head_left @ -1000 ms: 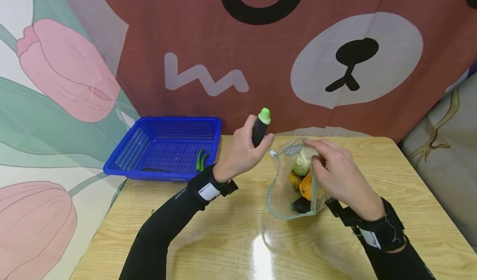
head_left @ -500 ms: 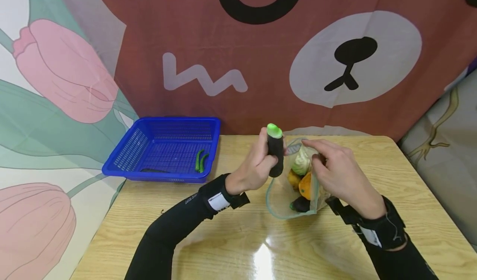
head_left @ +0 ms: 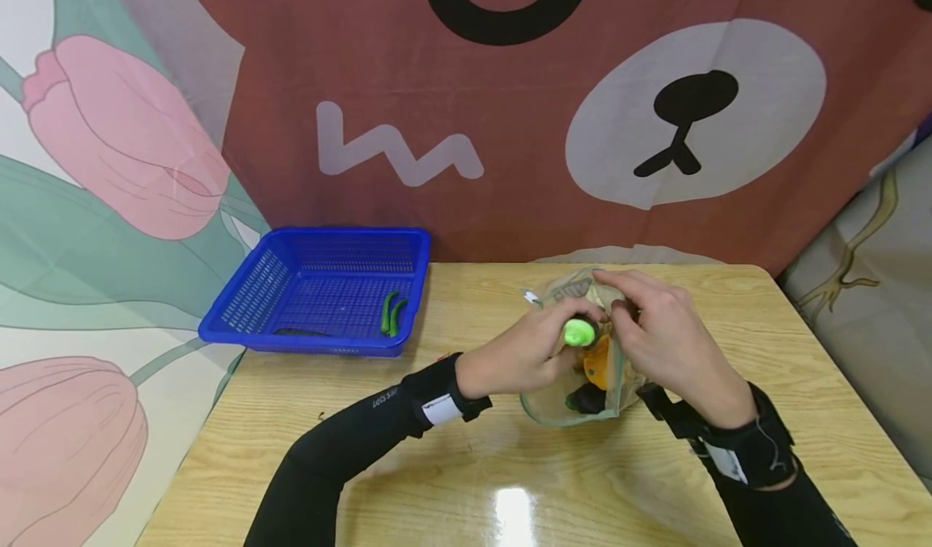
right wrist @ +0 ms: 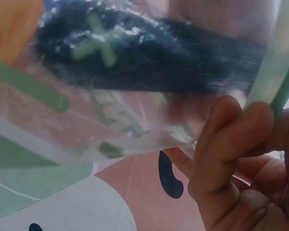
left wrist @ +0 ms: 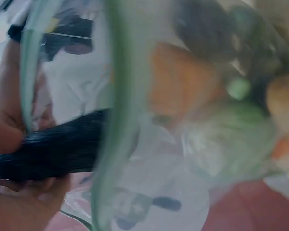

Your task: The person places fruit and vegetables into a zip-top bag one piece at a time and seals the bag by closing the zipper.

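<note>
Eggplant (head_left: pixel 580 333) and left hand (head_left: pixel 530 353) have moved rightward together: half a second ago the vegetable stood just beside the mouth of the clear, green-edged bag (head_left: pixel 542 416), and now it is at the opening, its bright green end turned toward the person's head and its dark length pointing inside. From the right wrist, that dark body shows through the bag's wall, so I take it to be at least partly in; how deep it reaches I can't tell. The left thumb and fingers are clamped round it near the green end. The right hand (head_left: pixel 668 343) has hardly shifted, its thumb and fingers pinching the bag's edge. Below the eggplant, an orange vegetable (head_left: pixel 595 363) and another dark one (head_left: pixel 586 399) lie in the bag, and a cabbage (left wrist: pixel 231 139) shows, blurred, from the left wrist. Over to the left, the blue basket (head_left: pixel 251 303) holds two green peppers (head_left: pixel 396 320) and a thin dark piece (head_left: pixel 298 332), as before. For the work in hand, I'd judge, the eggplant has passed from being carried to being inserted, without being let go.
</note>
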Demonstrator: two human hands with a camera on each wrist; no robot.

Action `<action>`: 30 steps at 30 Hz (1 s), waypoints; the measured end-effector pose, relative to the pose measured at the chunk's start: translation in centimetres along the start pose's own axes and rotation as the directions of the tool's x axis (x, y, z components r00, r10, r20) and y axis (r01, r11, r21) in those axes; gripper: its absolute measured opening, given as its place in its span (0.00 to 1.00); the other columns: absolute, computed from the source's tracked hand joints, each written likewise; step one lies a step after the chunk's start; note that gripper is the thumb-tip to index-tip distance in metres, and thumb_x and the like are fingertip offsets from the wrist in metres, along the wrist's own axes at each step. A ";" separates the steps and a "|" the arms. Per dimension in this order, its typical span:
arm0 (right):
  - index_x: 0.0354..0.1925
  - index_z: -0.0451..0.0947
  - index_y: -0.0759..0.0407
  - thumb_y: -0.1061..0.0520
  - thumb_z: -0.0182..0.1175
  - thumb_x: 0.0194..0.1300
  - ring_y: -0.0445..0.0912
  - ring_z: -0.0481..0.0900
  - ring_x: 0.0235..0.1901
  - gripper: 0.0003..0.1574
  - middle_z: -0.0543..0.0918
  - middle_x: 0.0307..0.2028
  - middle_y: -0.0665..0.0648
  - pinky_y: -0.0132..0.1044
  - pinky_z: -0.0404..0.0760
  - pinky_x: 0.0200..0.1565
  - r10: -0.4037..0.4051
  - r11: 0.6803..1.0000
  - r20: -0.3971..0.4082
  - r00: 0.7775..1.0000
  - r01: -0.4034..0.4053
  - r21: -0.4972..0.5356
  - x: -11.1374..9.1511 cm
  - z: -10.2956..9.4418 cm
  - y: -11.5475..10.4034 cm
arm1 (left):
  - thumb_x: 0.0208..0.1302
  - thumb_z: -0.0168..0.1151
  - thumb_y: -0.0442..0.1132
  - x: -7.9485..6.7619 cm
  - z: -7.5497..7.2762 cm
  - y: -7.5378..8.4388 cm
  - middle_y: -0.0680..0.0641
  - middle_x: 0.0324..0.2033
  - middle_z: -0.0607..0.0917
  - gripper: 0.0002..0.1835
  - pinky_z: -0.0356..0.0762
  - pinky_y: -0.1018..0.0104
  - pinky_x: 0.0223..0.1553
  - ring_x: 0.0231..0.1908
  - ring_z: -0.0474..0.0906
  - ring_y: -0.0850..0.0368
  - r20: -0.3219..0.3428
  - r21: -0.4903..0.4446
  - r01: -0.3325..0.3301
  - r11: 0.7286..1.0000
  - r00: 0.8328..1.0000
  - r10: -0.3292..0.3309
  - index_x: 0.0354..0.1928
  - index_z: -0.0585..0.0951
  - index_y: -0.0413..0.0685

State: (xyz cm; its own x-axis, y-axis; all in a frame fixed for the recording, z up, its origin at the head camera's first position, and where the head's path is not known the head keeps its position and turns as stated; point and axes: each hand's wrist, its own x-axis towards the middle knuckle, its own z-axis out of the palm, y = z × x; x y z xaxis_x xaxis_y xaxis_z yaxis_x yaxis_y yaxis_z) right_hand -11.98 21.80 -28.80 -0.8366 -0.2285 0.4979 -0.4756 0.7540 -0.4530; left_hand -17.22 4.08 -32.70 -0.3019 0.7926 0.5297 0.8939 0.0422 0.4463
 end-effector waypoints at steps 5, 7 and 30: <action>0.53 0.74 0.63 0.69 0.48 0.58 0.39 0.60 0.13 0.24 0.78 0.43 0.57 0.30 0.61 0.13 0.012 1.000 0.001 1.000 -0.012 -0.014 0.0 0.2 0.1 | 0.58 0.49 0.22 -0.4 0.8 -0.7 0.54 0.37 0.74 0.16 0.67 0.79 0.40 0.38 0.68 0.67 0.110 0.299 0.040 0.953 0.991 -0.076 0.46 0.70 0.45; 0.53 0.74 0.63 0.69 0.48 0.59 0.38 0.59 0.12 0.23 0.78 0.43 0.57 0.30 0.61 0.13 0.008 1.000 0.002 1.000 -0.008 -0.014 0.0 0.2 0.1 | 0.59 0.51 0.25 -0.5 1.1 -0.9 0.57 0.34 0.74 0.13 0.68 0.78 0.35 0.35 0.69 0.67 0.142 0.432 -0.002 0.902 0.988 -0.066 0.44 0.71 0.48; 0.52 0.75 0.63 0.69 0.48 0.59 0.39 0.64 0.16 0.22 0.77 0.39 0.55 0.30 0.64 0.16 0.002 1.000 -0.011 1.000 -0.002 0.004 0.0 0.4 -0.1 | 0.68 0.48 0.37 -0.3 2.2 -1.4 0.59 0.35 0.79 0.11 0.68 0.74 0.36 0.36 0.73 0.64 0.371 0.818 -0.278 0.504 0.924 -0.093 0.42 0.80 0.56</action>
State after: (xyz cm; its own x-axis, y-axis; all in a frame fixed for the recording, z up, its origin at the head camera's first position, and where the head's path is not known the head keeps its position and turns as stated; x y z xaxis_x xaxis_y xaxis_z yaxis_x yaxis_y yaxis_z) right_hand -12.07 21.47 -29.08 -0.8344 -0.2204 0.5052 -0.4752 0.7521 -0.4568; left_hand -17.64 5.07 -35.07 -0.2388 0.9542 0.1804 0.8054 0.2984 -0.5122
